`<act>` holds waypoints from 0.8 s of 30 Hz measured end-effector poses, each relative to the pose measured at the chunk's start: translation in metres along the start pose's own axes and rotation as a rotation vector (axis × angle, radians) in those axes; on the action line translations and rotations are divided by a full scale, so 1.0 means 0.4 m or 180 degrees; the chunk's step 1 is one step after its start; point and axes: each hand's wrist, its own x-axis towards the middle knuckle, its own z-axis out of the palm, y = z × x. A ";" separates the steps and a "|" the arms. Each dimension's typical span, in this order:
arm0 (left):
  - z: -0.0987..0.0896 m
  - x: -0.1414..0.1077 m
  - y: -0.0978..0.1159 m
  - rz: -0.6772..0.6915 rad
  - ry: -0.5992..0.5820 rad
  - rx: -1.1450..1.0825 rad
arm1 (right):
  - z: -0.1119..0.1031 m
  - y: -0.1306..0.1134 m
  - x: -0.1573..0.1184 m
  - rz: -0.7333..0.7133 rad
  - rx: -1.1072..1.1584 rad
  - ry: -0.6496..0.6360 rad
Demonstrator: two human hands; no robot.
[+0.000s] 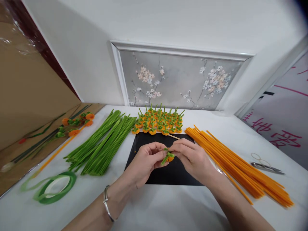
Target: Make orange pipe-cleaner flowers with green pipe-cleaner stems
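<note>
Over a black mat (158, 176), both hands meet at one small pipe-cleaner flower (170, 158) with an orange head and green parts. My left hand (150, 157) pinches its green side between thumb and fingers. On the other side, my right hand (190, 155) has its fingertips closed on the same flower. A thin wooden stick (173, 137) shows just behind the right fingers; whether they touch it I cannot tell. Behind the mat stand several finished-looking orange flowers (152, 131) with green stems pointing up.
Green pipe cleaners (106, 144) lie at left, orange pipe cleaners (238, 163) at right. Scissors (267, 166) rest at far right. A roll of green tape (69, 183) sits front left, near stemmed orange flowers (74, 132) on cardboard. A wall with a framed floral panel (178, 80) closes the back.
</note>
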 end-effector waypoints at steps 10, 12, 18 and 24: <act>0.001 0.006 -0.010 -0.0068 0.0074 -0.0130 | 0.007 0.002 -0.003 -0.0014 -0.0421 0.0162; 0.001 0.006 -0.009 0.0056 0.0082 -0.0195 | 0.004 -0.008 0.003 0.0720 0.0060 0.0360; 0.012 0.005 -0.026 0.0745 0.0274 0.0005 | 0.033 -0.041 0.002 0.2415 0.1982 -0.0113; 0.011 0.004 -0.041 0.0812 0.0050 0.0152 | 0.061 -0.043 -0.010 0.2749 0.2339 0.0075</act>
